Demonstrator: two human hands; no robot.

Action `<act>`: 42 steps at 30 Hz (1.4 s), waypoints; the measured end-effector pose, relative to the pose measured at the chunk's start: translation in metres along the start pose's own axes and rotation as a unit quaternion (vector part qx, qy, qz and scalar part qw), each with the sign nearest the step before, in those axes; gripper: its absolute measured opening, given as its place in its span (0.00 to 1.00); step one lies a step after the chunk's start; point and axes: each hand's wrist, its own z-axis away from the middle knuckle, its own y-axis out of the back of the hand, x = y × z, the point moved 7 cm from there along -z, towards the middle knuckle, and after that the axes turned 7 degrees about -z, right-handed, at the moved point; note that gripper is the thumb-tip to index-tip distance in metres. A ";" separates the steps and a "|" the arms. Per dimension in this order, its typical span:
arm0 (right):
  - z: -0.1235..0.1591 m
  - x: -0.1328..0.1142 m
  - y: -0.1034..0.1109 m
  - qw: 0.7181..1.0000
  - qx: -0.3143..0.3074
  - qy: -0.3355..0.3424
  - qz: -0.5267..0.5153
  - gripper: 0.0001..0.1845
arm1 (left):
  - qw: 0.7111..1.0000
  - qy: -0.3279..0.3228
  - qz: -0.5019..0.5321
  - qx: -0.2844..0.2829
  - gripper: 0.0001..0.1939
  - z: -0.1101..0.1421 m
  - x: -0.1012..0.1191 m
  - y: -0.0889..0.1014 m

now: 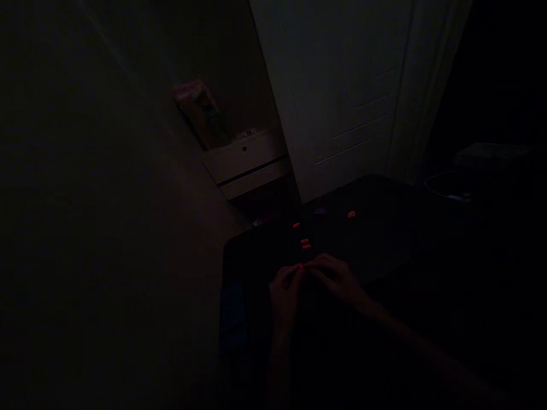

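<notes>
The view is very dark. My left hand [285,290] and my right hand [335,278] meet fingertip to fingertip over a dark table. Between their pinched fingers glows a small red piece [301,266], its kind too small and dim to make out. Just beyond the fingers lie two short orange-red bars [305,244] close together. Another orange-red bar [296,225] lies farther back. To the right of these sits a small orange ring-like thing [351,214].
A blue flat object [233,316] lies along the table's left edge. Toward the back is a small purple thing [319,211]. Behind the table [265,256] stand a pale door [337,85] and a white drawer unit [248,162]. At right is a thin curved cable [440,177].
</notes>
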 end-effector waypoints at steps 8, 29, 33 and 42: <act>0.001 0.016 -0.002 0.999 -0.007 -0.052 0.016 0.06 | 1.000 0.027 -0.006 -0.013 0.09 -0.001 -0.009 0.000; 0.001 0.013 0.000 0.999 0.011 -0.040 0.007 0.04 | 1.000 0.012 -0.026 -0.008 0.06 0.002 0.001 0.000; 0.000 0.010 0.001 0.999 0.016 -0.045 0.008 0.05 | 1.000 0.003 -0.023 -0.014 0.06 0.001 0.002 0.000; 0.000 0.010 0.003 0.999 0.028 -0.041 0.005 0.06 | 1.000 -0.006 -0.021 -0.011 0.05 0.000 0.000 -0.001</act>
